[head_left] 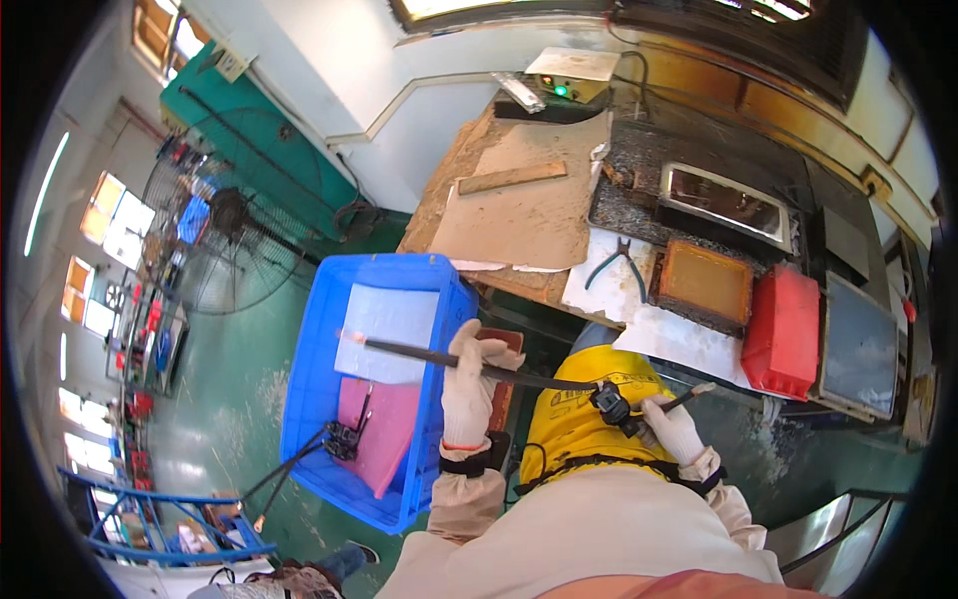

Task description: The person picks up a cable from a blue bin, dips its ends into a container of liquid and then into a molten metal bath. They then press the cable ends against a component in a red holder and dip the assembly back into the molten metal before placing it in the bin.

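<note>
A black sleeved cable [539, 380] with a bare coppery tip stretches across my lap, over the yellow apron [554, 434]. My left hand [469, 389], in a white glove, is closed on the cable beside the blue bin. At its other end sits a small black part [611, 403], perhaps a coil or motor. My right hand [674, 429], also gloved, has its fingers closed at a short lead next to that part; its exact hold is partly hidden. Inside the blue bin [311, 384], a similar black part [342, 440] with leads lies on a pink sheet [377, 479].
On the workbench are pliers [621, 262], a brown square tray [705, 284], a metal-rimmed bath [726, 204], a red box [782, 334] and a white box with a green light [574, 72]. A large fan [232, 215] stands left. Another person's leg [344, 561] shows at the lower left.
</note>
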The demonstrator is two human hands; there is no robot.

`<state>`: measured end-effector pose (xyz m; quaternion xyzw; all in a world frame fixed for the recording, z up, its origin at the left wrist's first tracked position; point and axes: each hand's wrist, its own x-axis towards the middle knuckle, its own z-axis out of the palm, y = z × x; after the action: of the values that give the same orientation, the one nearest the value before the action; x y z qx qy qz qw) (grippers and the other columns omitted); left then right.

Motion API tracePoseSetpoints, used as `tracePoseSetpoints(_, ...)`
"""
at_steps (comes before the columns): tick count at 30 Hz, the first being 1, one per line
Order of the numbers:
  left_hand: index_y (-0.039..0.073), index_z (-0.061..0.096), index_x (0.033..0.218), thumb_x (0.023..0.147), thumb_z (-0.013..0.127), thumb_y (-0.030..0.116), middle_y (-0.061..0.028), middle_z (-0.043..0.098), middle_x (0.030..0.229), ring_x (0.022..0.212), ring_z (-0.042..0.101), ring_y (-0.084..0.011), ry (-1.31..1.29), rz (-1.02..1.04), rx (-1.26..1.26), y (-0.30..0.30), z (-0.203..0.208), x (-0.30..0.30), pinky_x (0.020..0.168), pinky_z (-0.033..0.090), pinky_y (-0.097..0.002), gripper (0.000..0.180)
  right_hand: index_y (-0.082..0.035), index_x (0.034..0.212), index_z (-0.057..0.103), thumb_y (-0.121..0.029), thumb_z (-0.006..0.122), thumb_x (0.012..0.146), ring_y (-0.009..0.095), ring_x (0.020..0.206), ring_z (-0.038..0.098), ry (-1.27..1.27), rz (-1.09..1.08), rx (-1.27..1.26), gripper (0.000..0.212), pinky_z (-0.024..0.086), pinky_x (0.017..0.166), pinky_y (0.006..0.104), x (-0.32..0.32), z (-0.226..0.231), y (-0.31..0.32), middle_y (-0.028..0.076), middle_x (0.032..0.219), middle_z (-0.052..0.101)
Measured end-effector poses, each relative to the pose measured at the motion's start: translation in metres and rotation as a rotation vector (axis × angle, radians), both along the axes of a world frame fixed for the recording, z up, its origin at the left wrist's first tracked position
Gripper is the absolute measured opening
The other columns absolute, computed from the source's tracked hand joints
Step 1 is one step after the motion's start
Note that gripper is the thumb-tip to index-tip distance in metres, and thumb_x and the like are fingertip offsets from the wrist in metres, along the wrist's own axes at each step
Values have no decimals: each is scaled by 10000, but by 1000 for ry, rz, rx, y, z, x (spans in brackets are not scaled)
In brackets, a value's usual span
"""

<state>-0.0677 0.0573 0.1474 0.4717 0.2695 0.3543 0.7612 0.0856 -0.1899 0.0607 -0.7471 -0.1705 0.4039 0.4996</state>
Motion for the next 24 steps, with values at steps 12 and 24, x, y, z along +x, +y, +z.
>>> tracePoseSetpoints(12,-47,293,1290,916,410,56,-138,560,962,868,592,-216,196,228,320,3,-27,-1,794,505,-342,405,-30,914,598,-305,496,892,107,533,536,140,128,-86,294,430,500,242,10,-17,-3,38,649,590)
tracePoseSetpoints(24,-22,283,1306,906,431,80,-133,547,1028,898,570,-212,41,333,352,28,-16,2,821,468,-337,438,-71,902,593,-341,493,891,85,563,542,145,95,-117,289,436,508,231,11,-16,-4,6,640,570)
